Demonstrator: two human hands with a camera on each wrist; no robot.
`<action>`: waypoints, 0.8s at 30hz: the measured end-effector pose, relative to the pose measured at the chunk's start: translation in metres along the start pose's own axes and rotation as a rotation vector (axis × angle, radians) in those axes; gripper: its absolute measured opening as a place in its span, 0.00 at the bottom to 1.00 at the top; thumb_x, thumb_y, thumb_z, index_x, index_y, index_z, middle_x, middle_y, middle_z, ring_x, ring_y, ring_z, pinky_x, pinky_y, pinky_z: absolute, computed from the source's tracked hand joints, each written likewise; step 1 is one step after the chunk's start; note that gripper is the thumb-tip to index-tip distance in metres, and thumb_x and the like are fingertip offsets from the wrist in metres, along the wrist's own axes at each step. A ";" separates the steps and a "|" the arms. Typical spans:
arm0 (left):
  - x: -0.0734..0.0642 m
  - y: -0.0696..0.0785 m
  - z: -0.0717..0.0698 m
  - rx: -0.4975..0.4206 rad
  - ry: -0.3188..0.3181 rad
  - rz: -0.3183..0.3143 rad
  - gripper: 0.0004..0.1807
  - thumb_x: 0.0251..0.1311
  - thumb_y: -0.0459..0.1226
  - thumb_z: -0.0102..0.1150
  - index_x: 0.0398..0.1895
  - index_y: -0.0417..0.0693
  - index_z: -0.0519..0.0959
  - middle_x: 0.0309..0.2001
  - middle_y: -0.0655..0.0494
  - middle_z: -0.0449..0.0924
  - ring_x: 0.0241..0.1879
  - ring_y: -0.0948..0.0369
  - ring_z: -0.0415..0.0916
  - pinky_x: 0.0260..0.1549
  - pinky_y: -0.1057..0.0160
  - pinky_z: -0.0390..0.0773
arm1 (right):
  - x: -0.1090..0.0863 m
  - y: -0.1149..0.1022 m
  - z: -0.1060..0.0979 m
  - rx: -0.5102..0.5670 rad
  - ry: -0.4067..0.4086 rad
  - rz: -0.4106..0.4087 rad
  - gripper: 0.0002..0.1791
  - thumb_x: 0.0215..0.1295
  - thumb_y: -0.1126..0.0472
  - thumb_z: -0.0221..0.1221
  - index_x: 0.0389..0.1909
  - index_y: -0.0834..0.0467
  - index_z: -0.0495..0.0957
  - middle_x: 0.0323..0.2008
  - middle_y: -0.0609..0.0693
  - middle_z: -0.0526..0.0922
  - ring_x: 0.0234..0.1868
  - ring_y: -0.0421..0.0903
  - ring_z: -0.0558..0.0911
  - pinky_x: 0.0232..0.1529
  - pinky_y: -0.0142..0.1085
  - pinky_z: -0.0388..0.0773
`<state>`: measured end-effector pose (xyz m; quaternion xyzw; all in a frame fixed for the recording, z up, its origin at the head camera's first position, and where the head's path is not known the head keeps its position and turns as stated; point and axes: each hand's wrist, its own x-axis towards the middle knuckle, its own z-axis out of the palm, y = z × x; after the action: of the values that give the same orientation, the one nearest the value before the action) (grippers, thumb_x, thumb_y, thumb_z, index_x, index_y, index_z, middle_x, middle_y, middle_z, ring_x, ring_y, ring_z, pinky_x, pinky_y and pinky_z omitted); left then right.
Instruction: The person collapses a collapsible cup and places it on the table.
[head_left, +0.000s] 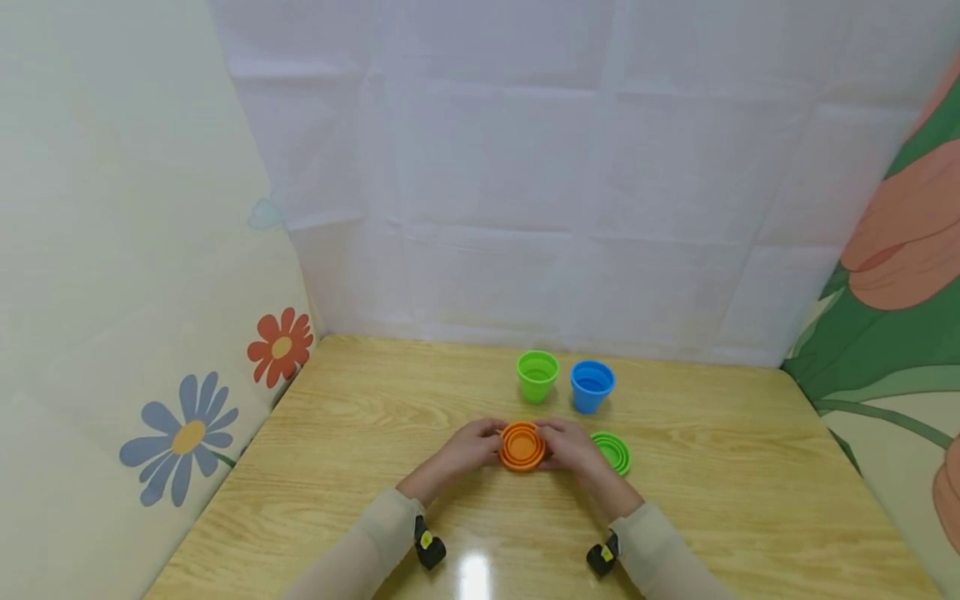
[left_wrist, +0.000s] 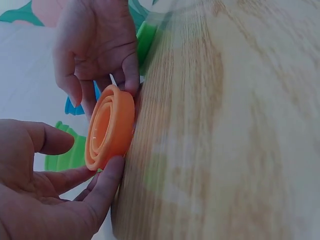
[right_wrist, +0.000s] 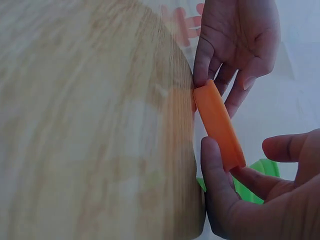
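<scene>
In the head view, a flattened orange collapsible cup [head_left: 522,447] with ringed walls lies between my two hands, low over the table. My left hand [head_left: 474,445] holds its left side; fingers meet the rim in the left wrist view, with one digit raised clear. My right hand [head_left: 570,447] holds the opposite side, also with one digit off the cup in the right wrist view. The cup [right_wrist: 220,125] tilts slightly there. A flattened green collapsible cup [head_left: 611,454] sits just right of my right hand, partly hidden by it.
Behind the hands, an expanded green cup [head_left: 537,375] and an expanded blue cup [head_left: 592,385] stand side by side. The wooden table [head_left: 360,392] meets a white cloth backdrop [head_left: 487,208]. Flower-printed panels [head_left: 150,250] flank it on both sides.
</scene>
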<state>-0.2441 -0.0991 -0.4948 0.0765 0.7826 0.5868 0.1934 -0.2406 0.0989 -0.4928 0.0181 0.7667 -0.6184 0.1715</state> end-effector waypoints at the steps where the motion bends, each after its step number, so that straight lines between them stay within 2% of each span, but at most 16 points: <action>1: 0.000 0.000 0.000 0.007 0.001 -0.002 0.23 0.59 0.32 0.47 0.59 0.33 0.68 0.52 0.40 0.74 0.45 0.57 0.75 0.43 0.59 0.80 | 0.000 0.000 0.000 -0.012 0.000 -0.002 0.21 0.67 0.58 0.49 0.58 0.63 0.71 0.47 0.58 0.79 0.38 0.44 0.79 0.33 0.38 0.83; 7: 0.001 0.001 0.000 0.011 -0.011 -0.001 0.27 0.58 0.32 0.48 0.62 0.32 0.65 0.57 0.36 0.70 0.47 0.54 0.76 0.43 0.59 0.80 | 0.000 0.000 0.000 -0.099 0.006 0.001 0.22 0.68 0.56 0.49 0.60 0.62 0.70 0.54 0.60 0.76 0.43 0.46 0.79 0.35 0.38 0.83; 12: 0.000 0.004 -0.001 0.006 -0.025 0.002 0.27 0.57 0.31 0.48 0.62 0.32 0.64 0.55 0.36 0.71 0.46 0.54 0.76 0.42 0.59 0.81 | -0.003 -0.004 -0.001 -0.131 0.005 0.003 0.23 0.68 0.54 0.51 0.59 0.62 0.71 0.56 0.61 0.74 0.45 0.47 0.79 0.36 0.38 0.82; 17: 0.001 0.006 -0.002 0.021 -0.037 -0.015 0.28 0.57 0.32 0.49 0.63 0.34 0.64 0.49 0.39 0.74 0.44 0.55 0.76 0.43 0.58 0.81 | -0.006 -0.008 -0.005 -0.116 0.003 -0.003 0.22 0.68 0.54 0.51 0.57 0.62 0.72 0.52 0.59 0.76 0.41 0.47 0.79 0.37 0.39 0.82; 22: -0.001 0.012 -0.003 0.047 -0.032 -0.022 0.28 0.58 0.33 0.50 0.63 0.35 0.64 0.49 0.40 0.75 0.42 0.56 0.77 0.42 0.58 0.81 | -0.007 -0.010 -0.012 -0.092 0.029 -0.013 0.20 0.68 0.54 0.51 0.54 0.63 0.74 0.44 0.59 0.79 0.37 0.48 0.80 0.37 0.41 0.82; 24: -0.001 0.014 -0.005 0.058 -0.025 -0.024 0.28 0.58 0.34 0.49 0.63 0.36 0.64 0.49 0.41 0.75 0.40 0.56 0.78 0.40 0.58 0.81 | -0.007 -0.011 -0.016 -0.096 0.045 -0.013 0.20 0.68 0.54 0.50 0.53 0.63 0.74 0.44 0.59 0.80 0.38 0.48 0.81 0.37 0.42 0.82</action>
<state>-0.2466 -0.0996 -0.4797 0.0797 0.7978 0.5604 0.2078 -0.2407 0.1132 -0.4778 0.0186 0.7993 -0.5814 0.1509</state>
